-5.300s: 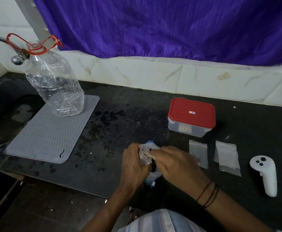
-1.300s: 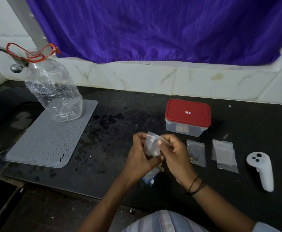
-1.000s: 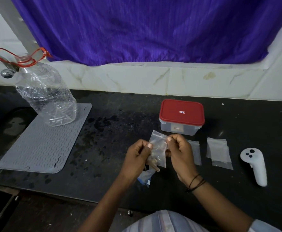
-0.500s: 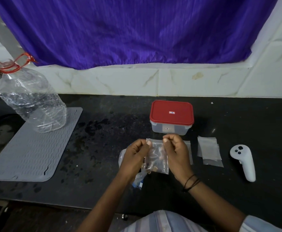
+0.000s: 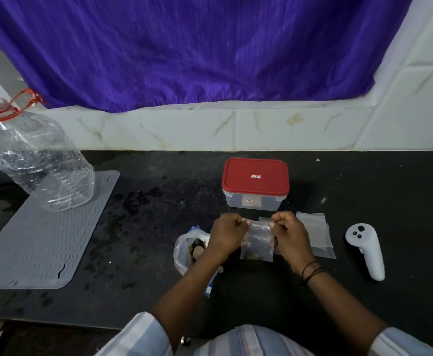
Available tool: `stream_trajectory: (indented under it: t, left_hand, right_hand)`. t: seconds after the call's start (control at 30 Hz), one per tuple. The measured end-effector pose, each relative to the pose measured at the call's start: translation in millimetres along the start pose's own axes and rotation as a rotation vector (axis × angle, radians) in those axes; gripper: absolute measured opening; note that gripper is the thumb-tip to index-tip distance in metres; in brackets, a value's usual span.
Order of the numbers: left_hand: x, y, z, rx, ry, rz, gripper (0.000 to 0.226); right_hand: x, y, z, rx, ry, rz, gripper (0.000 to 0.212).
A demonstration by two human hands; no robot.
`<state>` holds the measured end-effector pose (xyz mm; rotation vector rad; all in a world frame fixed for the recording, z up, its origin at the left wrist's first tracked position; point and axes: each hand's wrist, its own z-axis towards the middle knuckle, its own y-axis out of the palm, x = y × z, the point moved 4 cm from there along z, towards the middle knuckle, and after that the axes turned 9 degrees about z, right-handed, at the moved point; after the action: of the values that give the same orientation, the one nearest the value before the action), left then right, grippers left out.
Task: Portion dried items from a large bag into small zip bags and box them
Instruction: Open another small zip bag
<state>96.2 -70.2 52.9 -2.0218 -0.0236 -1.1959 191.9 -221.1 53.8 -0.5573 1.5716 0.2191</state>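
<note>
A small clear zip bag [image 5: 258, 240] with a few brown dried pieces at its bottom hangs above the black counter. My left hand [image 5: 227, 232] pinches its top left corner and my right hand [image 5: 288, 233] pinches its top right corner. The large bag [image 5: 184, 249], clear with a blue edge and dried items inside, lies on the counter under my left forearm. A clear box with a red lid [image 5: 255, 181] stands shut just behind my hands. Empty small zip bags [image 5: 318, 235] lie flat to the right, partly behind my right hand.
A white hand controller [image 5: 365, 249] lies at the right. A grey ribbed mat [image 5: 38, 232] covers the left counter, with a big clear bottle [image 5: 39, 163] with a red handle on it. A tiled wall and a purple curtain [image 5: 197, 47] stand behind.
The small bag has dropped from mid-air near my chest to just in front of the red-lidded box. My hands have spread to its two top corners. The camera has swung to the right.
</note>
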Motion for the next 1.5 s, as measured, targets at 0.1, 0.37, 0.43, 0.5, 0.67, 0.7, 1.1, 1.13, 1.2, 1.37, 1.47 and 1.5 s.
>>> stream_trajectory:
  t: [0.1, 0.37, 0.43, 0.5, 0.67, 0.7, 1.1, 1.13, 1.2, 1.37, 1.47, 1.5]
  left_hand:
    - [5, 20, 18, -0.069, -0.056, 0.05, 0.031]
    - [21, 50, 47, -0.097, -0.078, 0.347, 0.021]
    - [24, 55, 50, -0.098, -0.083, 0.421, 0.023]
    - [27, 57, 51, -0.079, -0.056, 0.508, 0.023]
    - [31, 62, 46, 0.043, 0.036, 0.591, 0.042]
    - [35, 62, 44, 0.099, 0.078, 0.566, 0.038]
    - [92, 130, 14, -0.246, 0.583, 0.5, 0.018]
    - [91, 133, 14, -0.26, 0.574, 0.52, 0.019]
    - [89, 135, 15, -0.268, 0.554, 0.528, 0.019]
    - [89, 135, 17, -0.212, 0.449, 0.363, 0.013]
    - [90, 127, 19, -0.092, 0.338, 0.117, 0.017]
    - [91, 123, 20, -0.048, 0.327, 0.053, 0.02]
  right_hand:
    - [14, -13, 16, 0.011, 0.013, -0.207, 0.014]
    - [24, -16, 38, -0.062, -0.002, -0.588, 0.014]
    - [28, -14, 43, -0.089, -0.014, -0.728, 0.016]
    - [31, -11, 47, -0.128, -0.036, -0.788, 0.02]
    - [23, -36, 43, 0.058, -0.171, -0.667, 0.005]
    - [24, -47, 42, 0.127, -0.184, -0.647, 0.005]
    - [66, -116, 23, 0.235, 0.08, -0.662, 0.014]
    - [65, -116, 22, 0.255, 0.082, -0.634, 0.011]
    - [61, -115, 22, 0.319, 0.055, -0.618, 0.012]
    - [53, -119, 18, 0.353, 0.001, -0.459, 0.017]
    - [39, -125, 8, 0.381, -0.054, -0.268, 0.017]
    - [33, -126, 4, 0.374, -0.083, -0.23, 0.017]
